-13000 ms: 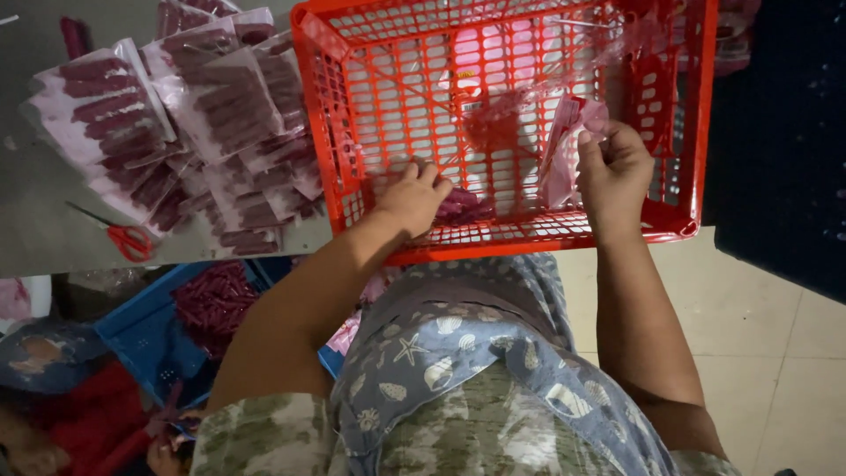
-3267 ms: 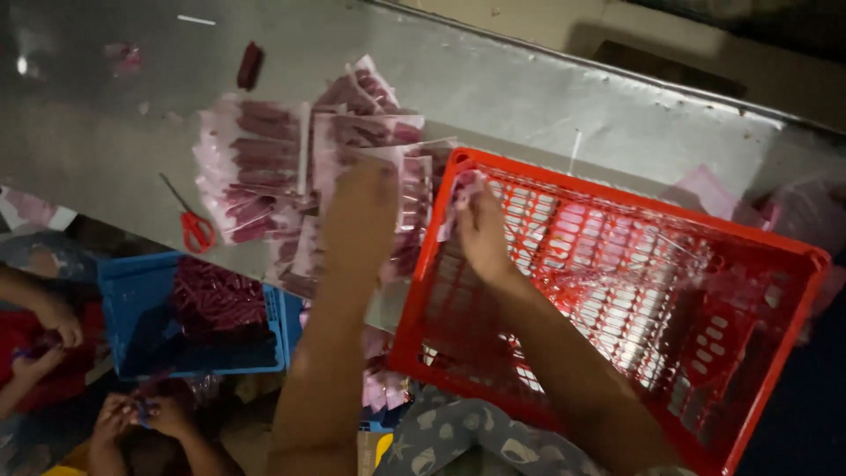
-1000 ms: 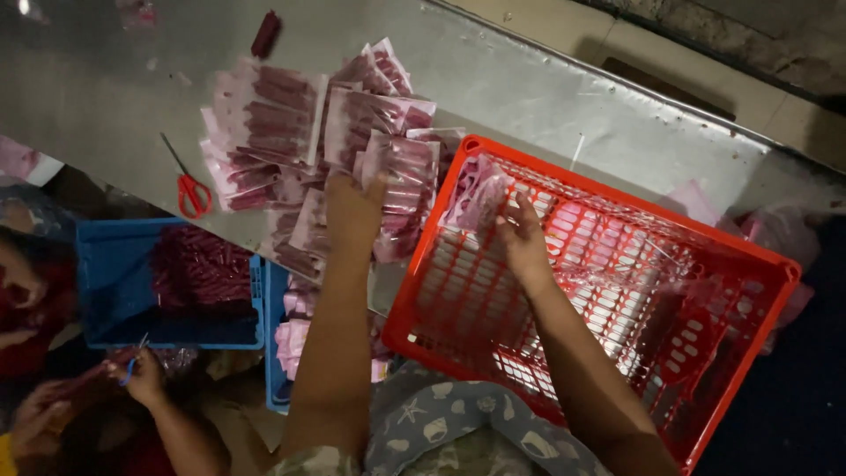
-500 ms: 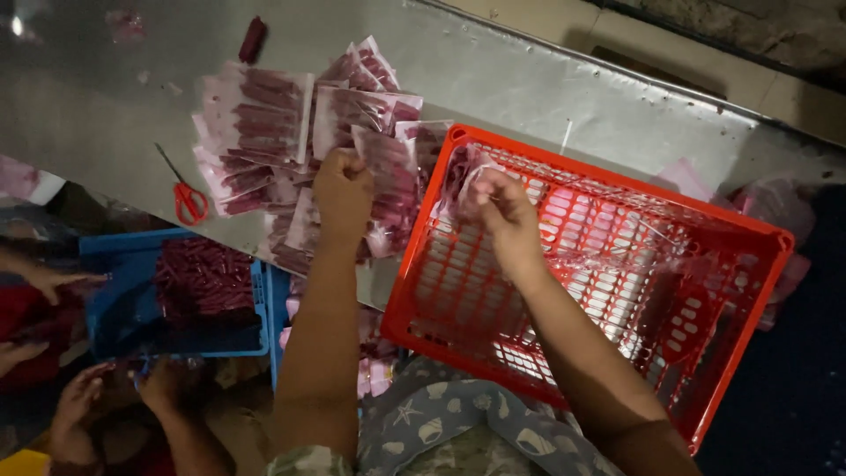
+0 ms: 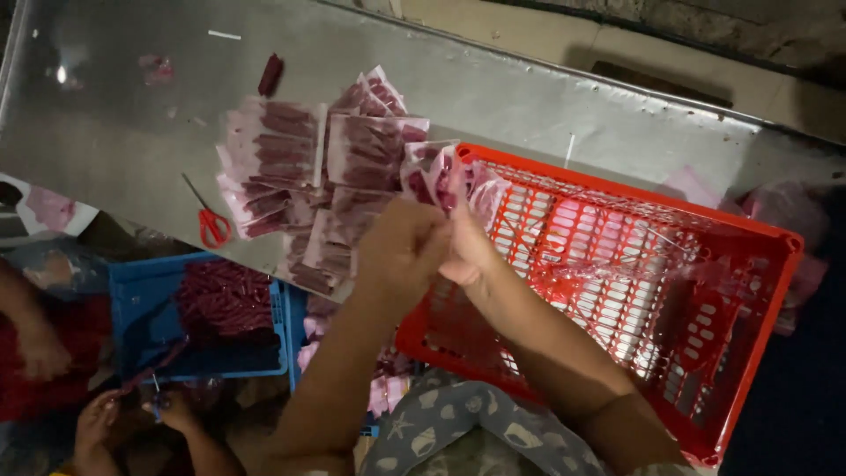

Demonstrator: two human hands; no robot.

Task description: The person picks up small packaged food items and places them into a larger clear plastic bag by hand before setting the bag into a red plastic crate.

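At the far left edge, below the table, another person's forearm (image 5: 31,330) reaches down over something red, and lower down a second pair of hands (image 5: 132,419) works close together on something too dark to make out. Just to their right sits a blue crate (image 5: 141,291) holding a heap of dark red sticks (image 5: 225,295).

Above it, the grey metal table (image 5: 115,132) carries red-handled scissors (image 5: 210,220) near its front edge and one loose dark red stick (image 5: 270,75) farther back. To the right of the scissors lies a spread pile of clear packets (image 5: 291,176), each filled with dark red sticks, overlapping one another and reaching to the table's near edge.

The left hand (image 5: 401,251) rises from below, over the edge of that pile, its fingers curled in and pinching the lower end of a clear pink-tinted packet (image 5: 445,176). The right hand (image 5: 471,251) is pressed right against it, fingers closed on the same packet, so both hands grip it together. The packet stands up between them, above the near left corner of the red basket (image 5: 758,291), just beside the pile.

The basket is a slatted plastic one, lying tilted across the table's edge, with crumpled clear film (image 5: 670,264) inside. Past its far right corner lie some pale pink bags (image 5: 793,211), partly in shadow.
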